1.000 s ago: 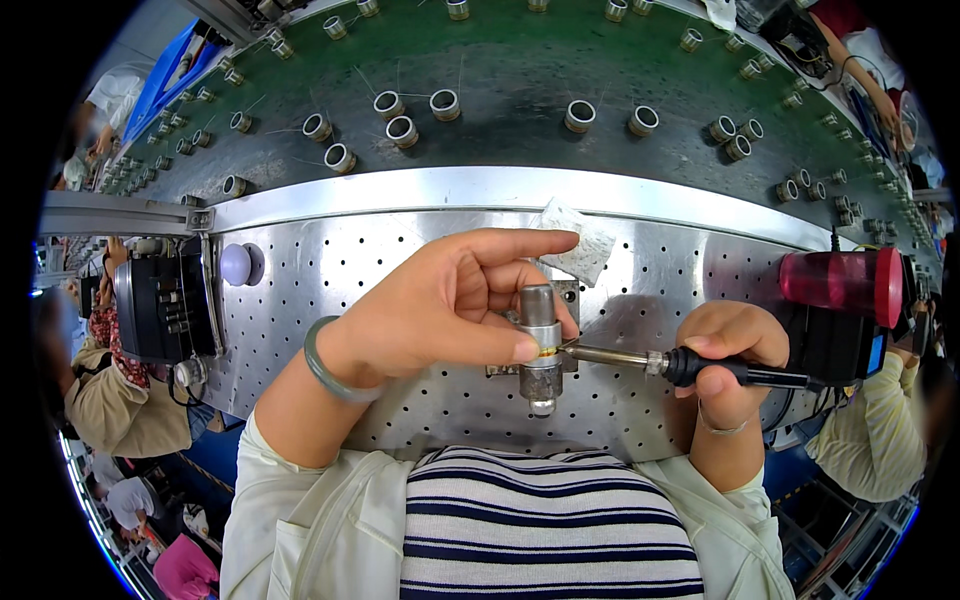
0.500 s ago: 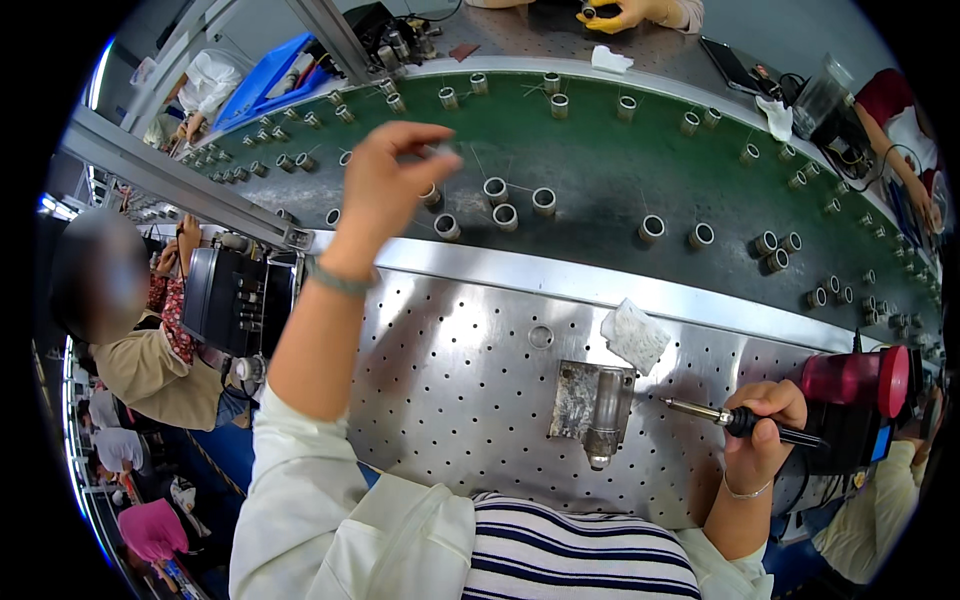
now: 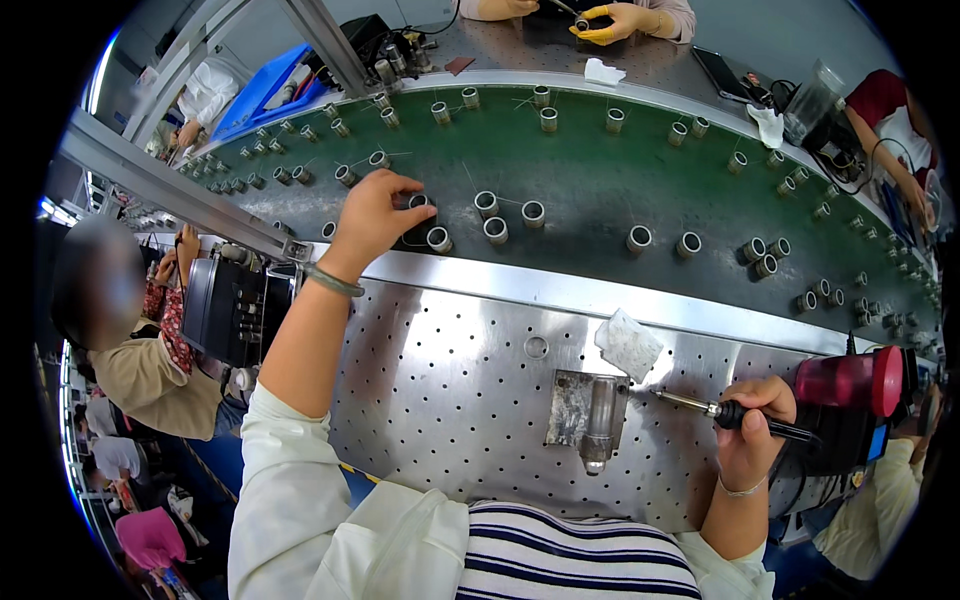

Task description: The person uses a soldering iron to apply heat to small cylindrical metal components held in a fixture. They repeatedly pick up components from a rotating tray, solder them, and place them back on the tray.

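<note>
At the near side of the green belt (image 3: 585,235), my left hand (image 3: 378,218) has its thumb and forefinger closed round a small metal cylinder (image 3: 419,202), partly hidden by the thumb. Another open-topped cylinder (image 3: 439,239) stands just beside the thumb. My right hand (image 3: 755,430) grips a soldering iron (image 3: 733,413) by its black handle, with the tip pointing left. Left of that tip, a metal fixture (image 3: 588,415) with a rounded bar lies on the perforated metal table (image 3: 450,400). A crumpled whitish pad (image 3: 628,344) rests behind the fixture.
Several more cylinders (image 3: 638,239) stand on the belt, some with thin wires. A metal ring (image 3: 536,347) lies on the table. At right is a red container (image 3: 850,382) by a black unit. A metal frame post (image 3: 190,195) crosses the left; co-workers sit around, one wearing yellow finger covers (image 3: 605,25).
My left hand has come down toward the near side of the belt and closed round a cylinder. Cylinders on the belt have shifted slightly left in view. The right hand stays about where it was.
</note>
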Tool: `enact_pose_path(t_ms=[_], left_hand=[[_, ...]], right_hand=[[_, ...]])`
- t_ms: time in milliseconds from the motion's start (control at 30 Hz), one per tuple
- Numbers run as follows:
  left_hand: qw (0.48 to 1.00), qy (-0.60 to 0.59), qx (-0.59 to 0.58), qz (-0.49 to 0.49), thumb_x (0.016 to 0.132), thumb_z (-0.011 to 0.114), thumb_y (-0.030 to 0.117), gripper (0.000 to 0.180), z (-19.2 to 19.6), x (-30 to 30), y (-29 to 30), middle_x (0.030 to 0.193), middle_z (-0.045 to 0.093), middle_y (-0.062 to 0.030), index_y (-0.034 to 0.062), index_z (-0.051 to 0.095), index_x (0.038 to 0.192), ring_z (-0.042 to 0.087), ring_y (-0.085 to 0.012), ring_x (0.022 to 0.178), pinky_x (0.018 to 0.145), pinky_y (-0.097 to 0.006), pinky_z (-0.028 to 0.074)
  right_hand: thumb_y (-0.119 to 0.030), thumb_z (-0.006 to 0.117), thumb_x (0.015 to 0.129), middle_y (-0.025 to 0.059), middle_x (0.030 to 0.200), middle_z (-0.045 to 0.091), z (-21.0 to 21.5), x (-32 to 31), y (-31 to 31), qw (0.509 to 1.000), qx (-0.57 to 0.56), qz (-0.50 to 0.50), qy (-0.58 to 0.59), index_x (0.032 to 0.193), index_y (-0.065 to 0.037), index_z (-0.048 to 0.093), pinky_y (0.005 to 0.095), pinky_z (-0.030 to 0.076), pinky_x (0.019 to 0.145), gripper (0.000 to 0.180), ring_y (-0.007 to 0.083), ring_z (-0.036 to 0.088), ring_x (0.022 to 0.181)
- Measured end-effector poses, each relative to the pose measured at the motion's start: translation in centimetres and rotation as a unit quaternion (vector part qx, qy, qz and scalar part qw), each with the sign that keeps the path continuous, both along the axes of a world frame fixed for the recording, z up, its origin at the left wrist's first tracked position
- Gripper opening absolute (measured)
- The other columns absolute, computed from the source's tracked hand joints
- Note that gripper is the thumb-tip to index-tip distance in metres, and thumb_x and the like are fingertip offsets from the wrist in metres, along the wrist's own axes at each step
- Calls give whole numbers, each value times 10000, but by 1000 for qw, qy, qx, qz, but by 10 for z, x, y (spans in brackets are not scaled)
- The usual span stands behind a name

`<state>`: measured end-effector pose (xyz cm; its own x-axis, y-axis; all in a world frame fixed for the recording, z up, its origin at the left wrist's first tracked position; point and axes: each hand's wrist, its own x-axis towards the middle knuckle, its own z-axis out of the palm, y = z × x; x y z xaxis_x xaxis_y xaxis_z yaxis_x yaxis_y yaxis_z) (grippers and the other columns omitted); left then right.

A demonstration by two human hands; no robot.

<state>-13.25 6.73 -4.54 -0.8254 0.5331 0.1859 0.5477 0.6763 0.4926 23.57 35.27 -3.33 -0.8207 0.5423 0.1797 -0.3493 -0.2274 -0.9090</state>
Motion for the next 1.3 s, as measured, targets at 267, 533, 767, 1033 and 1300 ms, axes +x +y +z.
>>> enact_pose_path(t_ms=[267,533,767,1033,1300], left_hand=[[884,-369,232,-171,765,734,31,274,62,104,62,981,660,-71,-12,677,1030,608,-119,870,767,-245,506],[643,-669,210,-307,783,656,-35,375,27,148,90,1112,649,-135,-28,632,1157,605,-203,1038,968,-332,438],[605,-692,278,-279,768,685,27,696,32,174,88,1388,440,-207,3,395,1400,452,-266,1264,1004,-356,399],[601,-733,238,-210,733,751,51,735,32,185,88,1001,627,-130,-68,400,1367,585,-147,952,760,-214,492],[636,-663,298,-261,694,740,-32,366,22,187,90,1068,608,-167,-7,669,1052,582,-196,952,848,-277,464]], right_hand=[[-176,719,807,122,698,604,1,5,3,1000,6,-2,-7,845,30,567,199,429,456,259,118,546,474],[-134,698,818,108,689,596,3,5,1,1000,13,24,-2,848,31,560,194,425,452,217,109,549,490],[-52,703,784,120,699,626,5,9,0,999,2,45,16,855,41,589,210,455,497,163,123,583,520],[-12,704,754,114,670,621,5,8,-2,997,22,74,8,833,49,610,229,458,511,138,146,588,535],[-4,713,739,110,657,614,4,6,-6,996,14,84,9,832,54,615,237,462,515,147,156,597,543]])
